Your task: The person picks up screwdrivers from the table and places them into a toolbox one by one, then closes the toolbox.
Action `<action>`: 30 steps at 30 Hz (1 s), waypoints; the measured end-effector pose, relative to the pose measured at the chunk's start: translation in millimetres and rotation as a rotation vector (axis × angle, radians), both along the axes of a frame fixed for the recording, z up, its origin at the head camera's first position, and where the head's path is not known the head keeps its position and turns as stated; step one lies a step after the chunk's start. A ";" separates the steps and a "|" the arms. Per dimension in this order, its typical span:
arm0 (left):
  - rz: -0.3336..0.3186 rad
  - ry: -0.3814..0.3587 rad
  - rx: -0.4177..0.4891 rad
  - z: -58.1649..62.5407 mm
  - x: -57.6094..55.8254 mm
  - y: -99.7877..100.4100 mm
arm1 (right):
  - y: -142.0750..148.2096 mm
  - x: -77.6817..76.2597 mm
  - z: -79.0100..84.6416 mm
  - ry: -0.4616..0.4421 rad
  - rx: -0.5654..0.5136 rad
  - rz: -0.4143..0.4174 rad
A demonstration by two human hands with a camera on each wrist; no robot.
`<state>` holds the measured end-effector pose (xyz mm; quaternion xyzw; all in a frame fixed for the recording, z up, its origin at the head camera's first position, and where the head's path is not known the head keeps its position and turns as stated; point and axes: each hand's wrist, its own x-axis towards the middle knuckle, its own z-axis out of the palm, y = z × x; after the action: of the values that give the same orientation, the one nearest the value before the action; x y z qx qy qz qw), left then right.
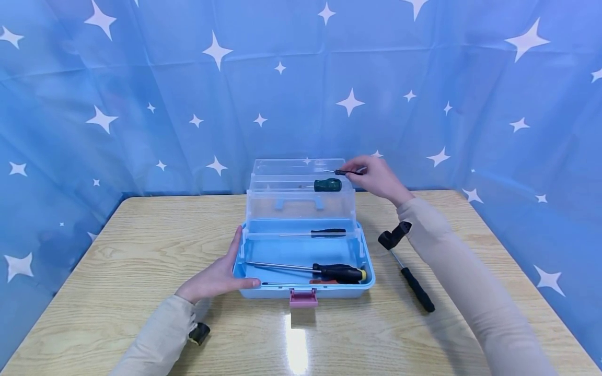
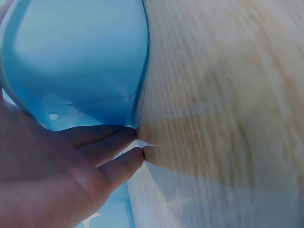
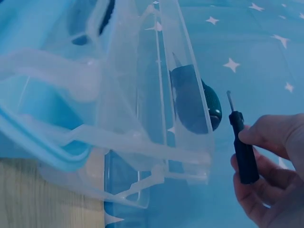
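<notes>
My right hand pinches a small black screwdriver between thumb and fingers, its tip pointing left over the top clear tray of a light blue toolbox. My left hand rests at the box's front left corner, fingers straight along the side and thumb on the front rim. A green-handled screwdriver lies in an upper tray, a black-handled one farther down. In the bottom lie a large black-and-yellow screwdriver and a thin one with an orange-red handle.
Another black-handled screwdriver lies on the wooden table to the right of the box, beside my right forearm. A pink latch hangs at the box's front. Behind the table hangs a blue curtain with white stars.
</notes>
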<state>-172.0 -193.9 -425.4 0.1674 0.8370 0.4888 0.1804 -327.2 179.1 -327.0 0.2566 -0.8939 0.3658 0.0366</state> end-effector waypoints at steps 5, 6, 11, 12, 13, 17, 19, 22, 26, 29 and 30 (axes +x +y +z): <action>-0.004 0.005 0.009 -0.8 0.0 -0.3 | -10.6 -4.4 5.7 -0.005 0.017 0.014; -0.004 0.005 0.010 -0.8 0.0 -0.3 | -12.5 -5.1 6.9 -0.007 0.023 0.019; -0.004 0.007 0.004 -0.6 -0.2 -0.4 | -21.0 -8.5 11.1 -0.009 0.059 0.040; -0.003 0.005 0.002 -0.4 -0.2 -0.5 | -22.7 -9.0 12.0 -0.011 0.066 0.041; -0.002 0.004 0.000 -0.2 -0.2 -0.5 | -24.4 -9.9 12.5 -0.011 0.076 0.041; -0.002 0.003 -0.005 0.6 0.1 -0.2 | -30.8 -13.1 14.7 -0.019 0.127 0.040; -0.003 0.002 -0.004 0.7 0.0 -0.2 | -33.4 -15.3 14.9 -0.020 0.156 0.043; -0.003 0.000 -0.005 0.8 0.0 -0.3 | -36.5 -17.4 15.6 -0.019 0.178 0.055; 0.002 -0.004 -0.015 1.4 0.7 -0.5 | -39.8 -18.8 16.1 -0.022 0.185 0.073; 0.003 -0.007 -0.010 1.8 0.9 -0.4 | -42.1 -19.7 15.3 -0.023 0.190 0.075; 0.003 -0.008 -0.008 1.8 0.8 -0.4 | -42.8 -20.0 15.0 -0.026 0.187 0.076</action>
<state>-171.2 -194.3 -423.7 0.1637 0.8383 0.4865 0.1837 -347.3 136.3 -312.0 0.2878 -0.9141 0.2853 -0.0130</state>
